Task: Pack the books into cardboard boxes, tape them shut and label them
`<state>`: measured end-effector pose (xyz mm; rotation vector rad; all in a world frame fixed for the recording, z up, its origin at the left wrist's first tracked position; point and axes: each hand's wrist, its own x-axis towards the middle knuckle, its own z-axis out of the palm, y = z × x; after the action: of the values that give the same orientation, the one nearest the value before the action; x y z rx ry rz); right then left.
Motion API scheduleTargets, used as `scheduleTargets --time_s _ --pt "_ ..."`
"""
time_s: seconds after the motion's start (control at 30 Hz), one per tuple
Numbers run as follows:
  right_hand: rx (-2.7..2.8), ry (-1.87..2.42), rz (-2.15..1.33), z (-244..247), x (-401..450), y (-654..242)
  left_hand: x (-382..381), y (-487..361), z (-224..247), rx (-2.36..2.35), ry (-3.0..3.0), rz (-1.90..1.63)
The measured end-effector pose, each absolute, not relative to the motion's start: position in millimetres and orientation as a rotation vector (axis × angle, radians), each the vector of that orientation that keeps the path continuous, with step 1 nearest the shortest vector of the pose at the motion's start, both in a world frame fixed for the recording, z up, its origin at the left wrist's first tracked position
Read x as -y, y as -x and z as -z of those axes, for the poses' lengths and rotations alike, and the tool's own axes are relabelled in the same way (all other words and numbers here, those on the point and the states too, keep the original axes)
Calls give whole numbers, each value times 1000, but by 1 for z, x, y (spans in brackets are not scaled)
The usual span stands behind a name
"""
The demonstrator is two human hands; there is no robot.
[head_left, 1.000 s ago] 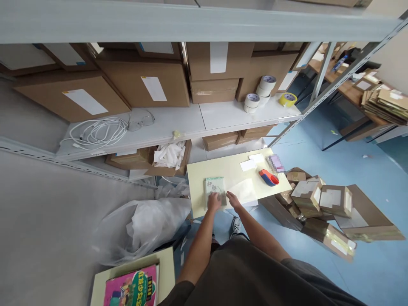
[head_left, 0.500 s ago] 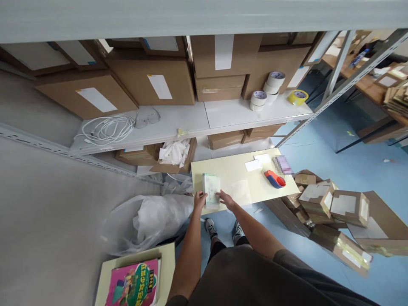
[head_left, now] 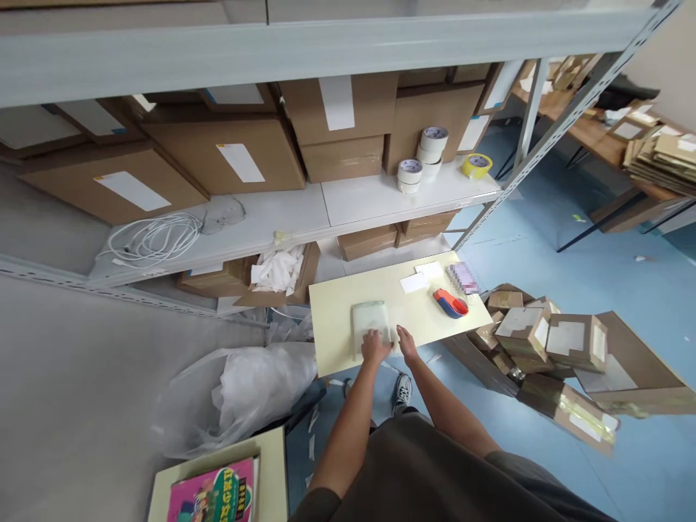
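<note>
My left hand [head_left: 376,348], fingers slightly parted, lies on the packet [head_left: 370,317]'s near end, my right hand [head_left: 406,342] just beside it, grip unclear, so I should press evenly.

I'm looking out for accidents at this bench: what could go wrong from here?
The packet lies close to the near edge of the table, so a pull toward the person might slide it off.
Only the left hand seems to rest on it, with the right hand beside it, so it might swivel.
The stacked tape rolls on the shelf might topple if bumped.
</note>
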<state>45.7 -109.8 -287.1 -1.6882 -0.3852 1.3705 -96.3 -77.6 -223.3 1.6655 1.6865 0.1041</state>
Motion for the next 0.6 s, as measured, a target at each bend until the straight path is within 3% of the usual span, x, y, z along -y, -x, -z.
scheduleTargets --time_s 0.13,0.37,0.6 --pt "408 1698 -1383 291 108 -72 86 88 246 -1627 -1680 -48" --pt "413 1707 -1525 295 99 -71 74 147 269 -1805 -1351 -434" --pt "325 1677 -1605 296 86 -54 74 173 287 -1611 -981 -536"
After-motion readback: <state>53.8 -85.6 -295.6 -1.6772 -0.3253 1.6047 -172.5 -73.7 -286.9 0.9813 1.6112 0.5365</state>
